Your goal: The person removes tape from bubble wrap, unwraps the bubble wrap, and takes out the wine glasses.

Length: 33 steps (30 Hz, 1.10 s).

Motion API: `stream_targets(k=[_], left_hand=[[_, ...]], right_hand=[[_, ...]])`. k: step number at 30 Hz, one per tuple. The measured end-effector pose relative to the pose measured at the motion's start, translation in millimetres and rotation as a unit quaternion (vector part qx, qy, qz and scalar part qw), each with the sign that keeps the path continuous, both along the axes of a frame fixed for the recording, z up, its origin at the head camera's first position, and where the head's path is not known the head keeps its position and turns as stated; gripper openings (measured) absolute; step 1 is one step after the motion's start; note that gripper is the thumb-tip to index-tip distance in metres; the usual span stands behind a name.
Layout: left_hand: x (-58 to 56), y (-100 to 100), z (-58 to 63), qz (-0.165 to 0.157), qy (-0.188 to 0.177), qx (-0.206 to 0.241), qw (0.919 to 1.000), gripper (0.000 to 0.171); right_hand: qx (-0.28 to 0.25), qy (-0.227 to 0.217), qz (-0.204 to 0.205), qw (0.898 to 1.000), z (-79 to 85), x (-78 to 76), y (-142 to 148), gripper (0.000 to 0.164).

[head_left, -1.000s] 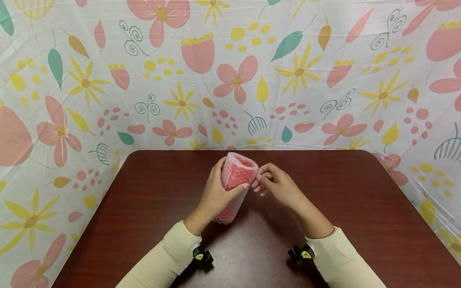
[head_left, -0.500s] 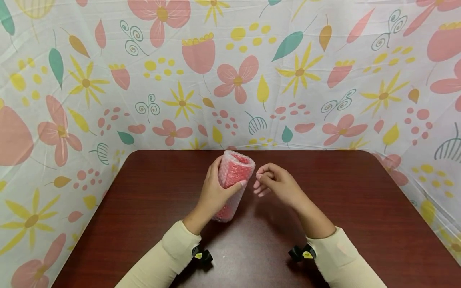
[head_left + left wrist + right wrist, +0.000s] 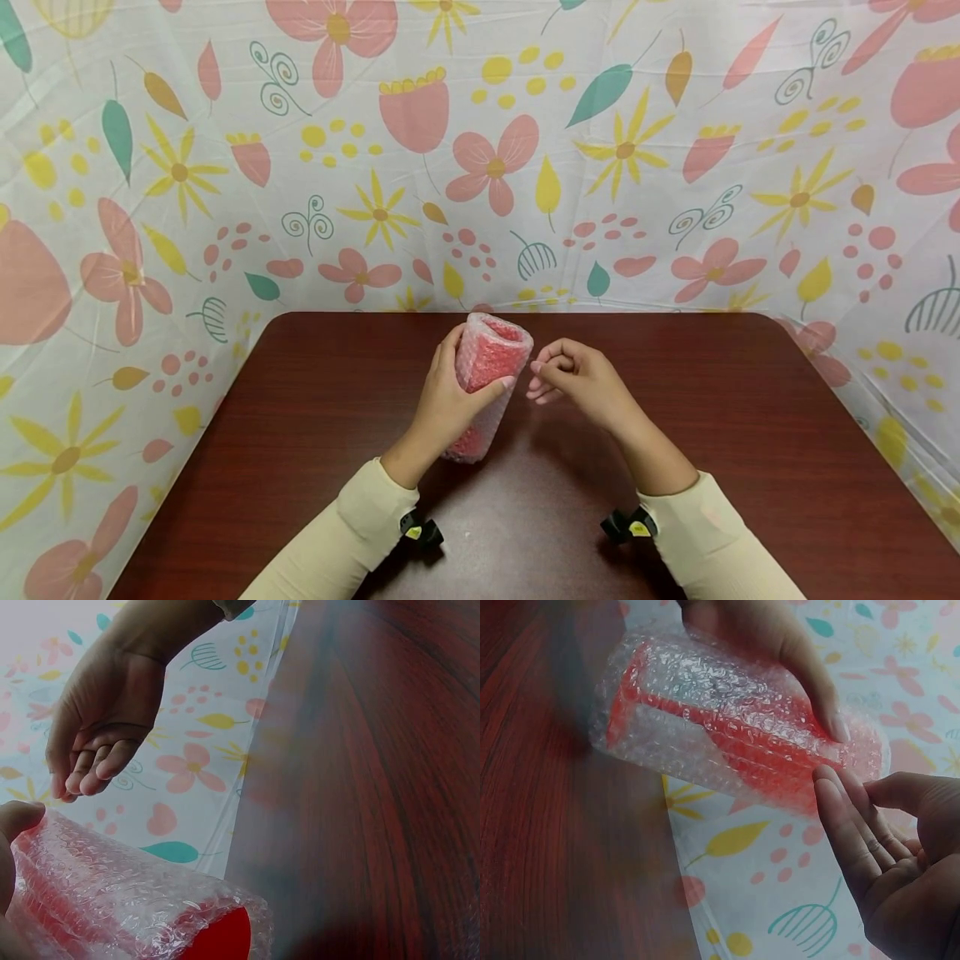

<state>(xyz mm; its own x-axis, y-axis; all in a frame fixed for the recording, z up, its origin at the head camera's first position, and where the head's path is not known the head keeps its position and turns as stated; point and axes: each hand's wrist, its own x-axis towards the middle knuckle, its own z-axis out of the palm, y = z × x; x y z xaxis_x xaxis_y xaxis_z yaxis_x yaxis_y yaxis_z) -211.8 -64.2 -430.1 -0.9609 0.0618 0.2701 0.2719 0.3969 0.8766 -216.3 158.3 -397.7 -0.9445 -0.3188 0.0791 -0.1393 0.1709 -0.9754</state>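
My left hand grips a red stemmed goblet rolled in clear bubble wrap, thumb across its near side. The bundle tilts, with its open end up and to the right. Through the bubble wrap in the right wrist view show a red bowl, a thin stem and a round foot. That red foot also shows at the lower end in the left wrist view. My right hand hovers just right of the open end, fingers loosely bent, thumb close to the index finger. Nothing visible lies between its fingertips.
A dark reddish-brown table lies under both hands. Behind and beside it hangs a white cloth printed with flowers and leaves. Black wrist cameras sit at both cream sleeves.
A second ago my right fingertips were against the wrap near its upper end; now a small gap separates them. The wrapped goblet has shifted slightly left in my left hand.
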Motion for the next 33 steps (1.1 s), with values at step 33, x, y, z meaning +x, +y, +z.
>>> stream_targets(k=[33], left_hand=[[-0.6,3.2,-6.0,0.011,0.034,-0.043,0.9984,0.099]], right_hand=[[0.055,0.004,0.03,0.998,1.0,0.8,0.8,0.017]])
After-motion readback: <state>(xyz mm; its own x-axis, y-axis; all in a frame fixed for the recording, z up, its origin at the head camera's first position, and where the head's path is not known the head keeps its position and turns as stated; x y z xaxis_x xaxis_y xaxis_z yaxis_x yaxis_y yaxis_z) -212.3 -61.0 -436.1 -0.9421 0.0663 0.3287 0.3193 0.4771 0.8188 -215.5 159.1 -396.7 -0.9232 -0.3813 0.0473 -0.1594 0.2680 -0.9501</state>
